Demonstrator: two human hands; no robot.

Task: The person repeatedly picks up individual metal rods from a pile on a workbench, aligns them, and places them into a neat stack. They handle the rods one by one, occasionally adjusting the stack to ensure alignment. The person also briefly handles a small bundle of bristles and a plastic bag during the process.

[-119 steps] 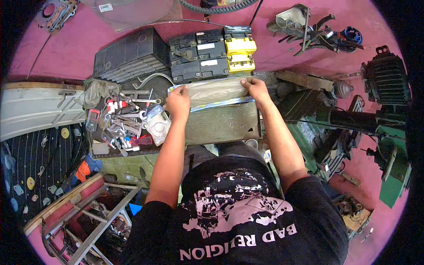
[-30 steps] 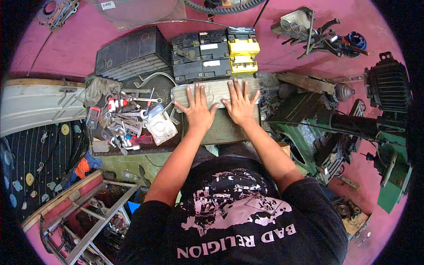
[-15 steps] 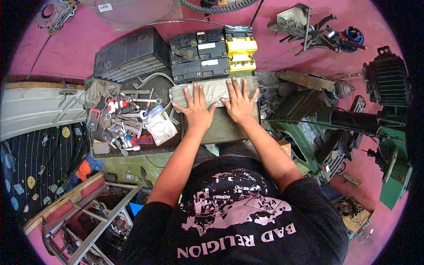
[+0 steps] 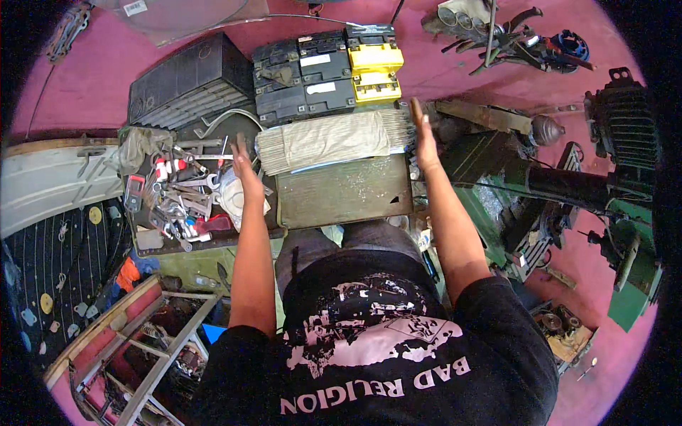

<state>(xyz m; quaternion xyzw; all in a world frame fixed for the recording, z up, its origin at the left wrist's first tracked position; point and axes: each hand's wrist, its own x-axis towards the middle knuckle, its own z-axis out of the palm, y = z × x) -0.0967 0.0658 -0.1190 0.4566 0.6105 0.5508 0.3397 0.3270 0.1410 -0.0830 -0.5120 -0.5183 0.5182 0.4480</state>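
A flat row of thin pale-grey rods (image 4: pixel 394 131), with a crumpled beige sheet (image 4: pixel 323 140) across its middle, lies along the back of a worn board (image 4: pixel 344 192). A blue and white strip shows along its front edge. Past its left end, over the spread of tools, I hold my left hand (image 4: pixel 246 177) upright with fingers stretched out. My right hand (image 4: pixel 426 142) stands on edge close by the right end, its fingers straight too. Neither hand grips anything. Whether the right one touches the rod ends, I cannot tell.
Spanners and other hand tools (image 4: pixel 188 195) crowd the table's left part. Black batteries (image 4: pixel 305 89) and yellow batteries (image 4: pixel 376 71) line the back beside a large black ribbed case (image 4: pixel 192 85). Green machinery (image 4: pixel 490 192) stands to the right. A metal frame (image 4: pixel 153 355) lies at lower left.
Both hands have come off the top of the rods and moved apart, left hand leftward and right hand rightward. The sheet and rods are uncovered, and the view has shifted slightly.
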